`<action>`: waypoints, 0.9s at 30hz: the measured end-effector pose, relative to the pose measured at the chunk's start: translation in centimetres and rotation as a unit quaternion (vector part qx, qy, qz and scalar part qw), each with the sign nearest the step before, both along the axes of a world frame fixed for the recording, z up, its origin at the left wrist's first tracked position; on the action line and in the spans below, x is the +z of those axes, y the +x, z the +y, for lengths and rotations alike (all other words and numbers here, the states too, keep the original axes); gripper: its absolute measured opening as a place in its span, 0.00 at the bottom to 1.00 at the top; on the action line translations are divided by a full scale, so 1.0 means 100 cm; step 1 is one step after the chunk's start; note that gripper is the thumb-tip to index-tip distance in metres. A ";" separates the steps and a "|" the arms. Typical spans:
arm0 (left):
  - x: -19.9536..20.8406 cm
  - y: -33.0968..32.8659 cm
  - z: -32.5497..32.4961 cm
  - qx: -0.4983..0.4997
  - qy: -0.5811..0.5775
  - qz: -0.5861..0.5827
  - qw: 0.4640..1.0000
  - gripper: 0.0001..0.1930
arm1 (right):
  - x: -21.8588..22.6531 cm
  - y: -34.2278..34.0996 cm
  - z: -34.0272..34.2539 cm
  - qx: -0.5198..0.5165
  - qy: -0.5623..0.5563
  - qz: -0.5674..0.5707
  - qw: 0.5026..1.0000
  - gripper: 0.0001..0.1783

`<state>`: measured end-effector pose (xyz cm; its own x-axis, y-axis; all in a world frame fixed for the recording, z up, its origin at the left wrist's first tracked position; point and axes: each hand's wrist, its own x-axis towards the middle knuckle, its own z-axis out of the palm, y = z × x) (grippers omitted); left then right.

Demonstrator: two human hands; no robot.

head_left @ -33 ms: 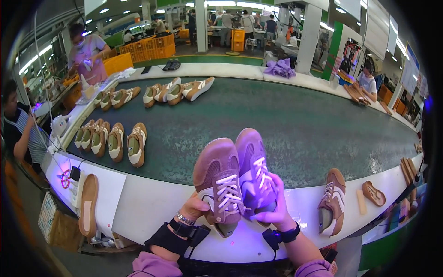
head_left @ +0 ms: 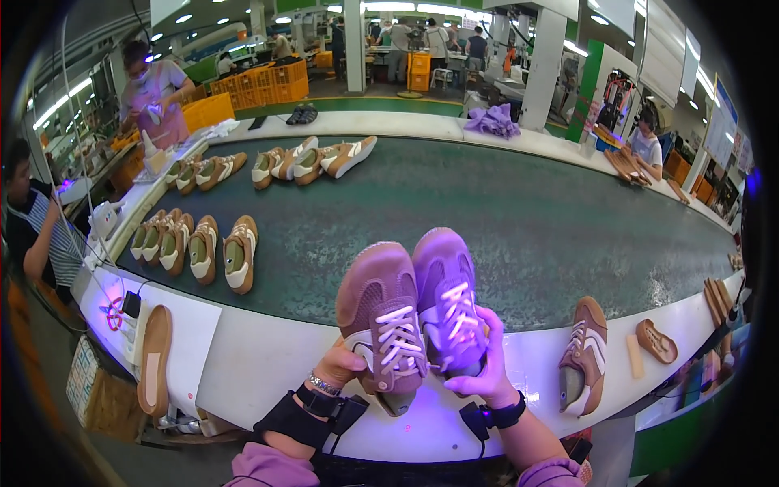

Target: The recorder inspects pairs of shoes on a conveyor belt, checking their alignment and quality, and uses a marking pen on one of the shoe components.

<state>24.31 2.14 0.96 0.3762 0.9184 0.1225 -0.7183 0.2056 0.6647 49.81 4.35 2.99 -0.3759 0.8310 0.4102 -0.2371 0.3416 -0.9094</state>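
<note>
A pair of brown sneakers with white laces is held up in front of me, side by side, toes pointing away. My left hand point(head_left: 342, 365) grips the left sneaker point(head_left: 383, 304) near its heel, thumb along its side. Around the rear of the right sneaker point(head_left: 449, 284), which is tinted purple by the light, my right hand point(head_left: 487, 365) is closed. Parts of my fingers are hidden behind the shoes. A single matching sneaker point(head_left: 584, 353) stands on the white ledge point(head_left: 284, 349) to the right of my right hand.
A green conveyor belt point(head_left: 487, 211) carries several matching sneakers point(head_left: 241, 253) at the left. On the ledge lie a tan sole point(head_left: 155, 357) at left, and a beige strip point(head_left: 634, 355) and a brown shoe piece point(head_left: 657, 341) at right. Purple cloth point(head_left: 492, 120) lies on the far ledge. Co-workers are at both sides.
The two held sneakers have shifted and tilted very slightly, the right one turning a little. Both hands keep their grip.
</note>
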 end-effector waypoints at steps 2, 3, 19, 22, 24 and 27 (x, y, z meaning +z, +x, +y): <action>-0.011 -0.006 0.005 -0.003 0.011 0.016 1.000 0.50 | -0.001 -0.004 0.004 -0.020 0.011 0.056 0.998 0.70; -0.017 -0.010 0.007 -0.006 0.020 0.034 0.999 0.52 | 0.000 -0.007 0.005 -0.041 0.019 0.114 0.992 0.72; -0.017 0.024 0.012 0.041 -0.086 -0.029 0.995 0.35 | 0.000 0.028 0.043 0.207 -0.221 -0.018 0.953 0.47; -0.004 0.029 0.011 0.095 -0.094 -0.040 0.990 0.30 | 0.007 0.019 0.030 0.103 -0.252 0.102 0.957 0.42; 0.003 0.032 0.015 0.178 -0.111 -0.035 0.977 0.28 | -0.001 0.024 0.034 0.087 -0.294 0.173 0.936 0.38; 0.005 0.035 0.022 0.228 -0.122 -0.106 0.960 0.27 | -0.001 0.030 0.038 0.075 -0.311 0.230 0.919 0.34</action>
